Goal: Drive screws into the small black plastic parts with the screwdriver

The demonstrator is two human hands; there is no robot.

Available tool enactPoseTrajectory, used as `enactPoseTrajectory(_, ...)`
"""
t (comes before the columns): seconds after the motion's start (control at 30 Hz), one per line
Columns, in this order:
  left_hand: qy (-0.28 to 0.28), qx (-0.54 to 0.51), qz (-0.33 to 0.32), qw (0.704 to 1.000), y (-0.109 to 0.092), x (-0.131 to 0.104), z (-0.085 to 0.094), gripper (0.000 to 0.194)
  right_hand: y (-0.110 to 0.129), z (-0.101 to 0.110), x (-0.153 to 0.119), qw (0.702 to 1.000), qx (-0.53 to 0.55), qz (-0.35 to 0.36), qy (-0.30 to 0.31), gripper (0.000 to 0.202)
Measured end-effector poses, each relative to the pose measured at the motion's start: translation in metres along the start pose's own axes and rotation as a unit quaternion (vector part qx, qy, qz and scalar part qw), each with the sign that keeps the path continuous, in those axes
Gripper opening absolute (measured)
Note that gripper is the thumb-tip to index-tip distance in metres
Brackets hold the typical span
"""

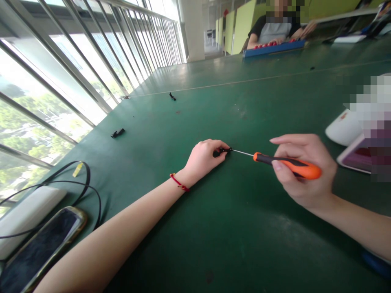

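My left hand is closed on a small black part, pinched between thumb and fingers at the table surface; its exact kind is too small to tell. A red cord bracelet circles that wrist. In my right hand lies a screwdriver with an orange and black handle, gripped with the thumb below and the index finger stretched out above. The thin metal shaft points left, and its tip meets the end of the black part. Two more small black pieces, one nearer and one farther, lie to the left.
A phone, a white power bank-like block and a looped black cable are at the lower left. Metal railings border the green table. Across it, a person sits behind a blue tray of red items. A white object stands right.
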State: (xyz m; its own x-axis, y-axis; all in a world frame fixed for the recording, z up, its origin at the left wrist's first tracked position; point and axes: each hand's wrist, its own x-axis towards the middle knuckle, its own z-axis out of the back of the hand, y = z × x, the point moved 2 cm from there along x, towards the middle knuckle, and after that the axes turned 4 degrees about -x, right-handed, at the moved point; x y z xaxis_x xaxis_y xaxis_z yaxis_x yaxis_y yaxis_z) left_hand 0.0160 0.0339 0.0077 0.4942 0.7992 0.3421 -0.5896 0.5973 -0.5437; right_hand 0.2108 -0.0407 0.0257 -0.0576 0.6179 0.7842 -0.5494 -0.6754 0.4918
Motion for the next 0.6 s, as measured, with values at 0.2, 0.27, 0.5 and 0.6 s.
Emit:
enactPoseTrajectory(0.2,0.003,0.006,-0.003,1.0,0.0006,-0.0002,-0.0002,0.021,-0.0037,0.0,0.0045,0.997,0.072,0.01,-0.034,0.053)
enactPoseTrajectory(0.27,0.004,0.005,-0.002,1.0,0.0004,-0.0002,-0.0002,0.021,-0.0001,0.0006,0.004,1.0,0.03,0.008,0.002,0.037)
enactPoseTrajectory(0.5,0.002,0.004,0.001,1.0,0.0008,0.0,-0.0005,0.022,0.001,-0.0001,0.0005,1.0,0.018,0.009,-0.006,0.033)
enactPoseTrajectory(0.6,-0.001,0.003,0.0,1.0,0.0008,0.0,-0.0004,0.021,-0.0025,-0.0006,0.0018,0.997,0.05,0.029,-0.051,0.048)
